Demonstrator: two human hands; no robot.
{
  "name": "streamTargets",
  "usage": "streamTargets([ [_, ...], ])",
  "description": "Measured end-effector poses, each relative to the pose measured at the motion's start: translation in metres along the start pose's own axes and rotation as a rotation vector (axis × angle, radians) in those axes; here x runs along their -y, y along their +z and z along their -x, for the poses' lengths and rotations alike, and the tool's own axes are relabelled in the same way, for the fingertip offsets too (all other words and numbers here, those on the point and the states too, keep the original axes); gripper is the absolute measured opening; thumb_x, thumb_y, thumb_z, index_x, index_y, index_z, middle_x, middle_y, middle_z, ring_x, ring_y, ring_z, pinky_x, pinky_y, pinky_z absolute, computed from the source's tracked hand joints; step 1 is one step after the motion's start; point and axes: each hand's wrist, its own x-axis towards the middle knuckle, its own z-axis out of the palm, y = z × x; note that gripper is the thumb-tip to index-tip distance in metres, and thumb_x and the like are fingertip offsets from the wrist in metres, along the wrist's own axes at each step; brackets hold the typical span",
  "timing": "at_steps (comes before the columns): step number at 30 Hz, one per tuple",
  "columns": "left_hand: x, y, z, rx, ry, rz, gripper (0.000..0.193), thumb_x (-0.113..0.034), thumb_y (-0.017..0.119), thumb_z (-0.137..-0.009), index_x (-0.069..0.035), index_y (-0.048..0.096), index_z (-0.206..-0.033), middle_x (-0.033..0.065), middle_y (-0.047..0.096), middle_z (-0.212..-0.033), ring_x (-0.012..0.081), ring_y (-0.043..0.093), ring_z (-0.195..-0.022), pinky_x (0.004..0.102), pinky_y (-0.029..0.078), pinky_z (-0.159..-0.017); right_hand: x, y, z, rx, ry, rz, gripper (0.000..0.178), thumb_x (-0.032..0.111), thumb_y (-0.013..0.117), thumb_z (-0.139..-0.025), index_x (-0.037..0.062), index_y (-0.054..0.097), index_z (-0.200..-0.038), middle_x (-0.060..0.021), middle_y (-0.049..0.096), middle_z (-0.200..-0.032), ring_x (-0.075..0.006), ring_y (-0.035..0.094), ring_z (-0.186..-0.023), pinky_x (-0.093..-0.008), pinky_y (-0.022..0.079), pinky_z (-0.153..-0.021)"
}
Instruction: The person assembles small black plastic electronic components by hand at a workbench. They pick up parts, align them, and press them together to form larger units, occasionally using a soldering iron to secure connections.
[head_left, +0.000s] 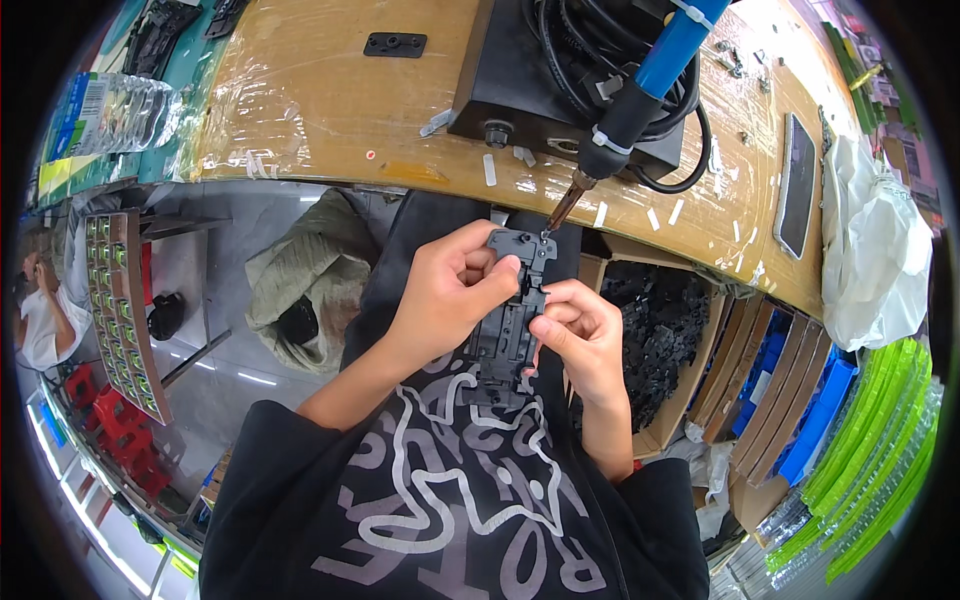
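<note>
Between my two hands I hold a long black plastic chassis-like part (503, 338) upright in front of my chest, its upper end level with the table's front edge. My left hand (462, 290) is closed on its upper left side, thumb pressed across the face. My right hand (580, 335) pinches its right edge about halfway down; whether a smaller piece is in those fingertips I cannot tell. A blue-and-black electric screwdriver (615, 125) hangs from above, and its metal bit (566, 203) reaches the part's top right corner, near small screws.
On the taped wooden table (310, 110) lie a small black plate (395, 45), a black control box (480, 85) with coiled cable and a phone (797, 185). A carton of black parts (650, 330) stands below at right. A sack (310, 265) sits on the floor at left.
</note>
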Motion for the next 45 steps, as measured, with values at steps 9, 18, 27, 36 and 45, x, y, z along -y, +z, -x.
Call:
streamTargets([
  [9, -0.004, 0.002, 0.000, -0.028, 0.013, -0.004, 0.011, -0.005, 0.051, -0.080, 0.002, 0.052, -0.088, -0.0044, 0.049, -0.060, -0.0021, 0.037, -0.054, 0.0145, 0.030, -0.046, 0.001, 0.004, 0.000, -0.008, -0.023, 0.024, 0.017, -0.001, 0.057, -0.076, -0.0056, 0.051, -0.091, -0.0073, 0.057, -0.069, -0.0113, 0.054, -0.053, -0.0221, 0.045, -0.044],
  [18, -0.002, 0.000, -0.002, -0.028, 0.003, -0.005, 0.009, -0.004, 0.052, -0.079, 0.001, 0.052, -0.086, -0.0040, 0.050, -0.062, -0.0020, 0.037, -0.054, 0.0144, 0.030, -0.046, 0.000, 0.009, -0.002, -0.068, 0.003, -0.017, 0.014, 0.001, 0.057, -0.077, -0.0043, 0.052, -0.089, -0.0043, 0.055, -0.061, -0.0084, 0.051, -0.049, -0.0194, 0.041, -0.043],
  [27, -0.005, 0.000, -0.003, -0.030, -0.019, 0.014, 0.009, -0.003, 0.051, -0.079, 0.001, 0.052, -0.086, -0.0034, 0.051, -0.062, -0.0023, 0.038, -0.055, 0.0143, 0.030, -0.046, 0.001, 0.011, -0.003, -0.097, 0.031, -0.021, 0.013, 0.003, 0.058, -0.077, -0.0042, 0.052, -0.087, -0.0036, 0.054, -0.060, -0.0068, 0.050, -0.047, -0.0186, 0.040, -0.042],
  [36, -0.004, -0.001, -0.004, -0.041, -0.007, -0.053, 0.010, -0.003, 0.051, -0.078, 0.001, 0.052, -0.087, -0.0043, 0.050, -0.060, -0.0023, 0.037, -0.053, 0.0146, 0.029, -0.045, -0.001, 0.008, -0.005, -0.065, 0.015, -0.032, 0.013, 0.003, 0.058, -0.078, -0.0039, 0.052, -0.088, -0.0033, 0.054, -0.059, -0.0069, 0.049, -0.047, -0.0190, 0.040, -0.042],
  [45, -0.006, 0.001, -0.003, -0.067, -0.002, -0.050, 0.012, -0.004, 0.052, -0.078, 0.001, 0.053, -0.090, -0.0046, 0.049, -0.059, -0.0021, 0.036, -0.052, 0.0146, 0.029, -0.045, 0.001, 0.008, -0.007, -0.058, 0.014, -0.056, 0.013, 0.003, 0.056, -0.079, -0.0045, 0.053, -0.088, -0.0043, 0.055, -0.062, -0.0073, 0.048, -0.046, -0.0188, 0.038, -0.043],
])
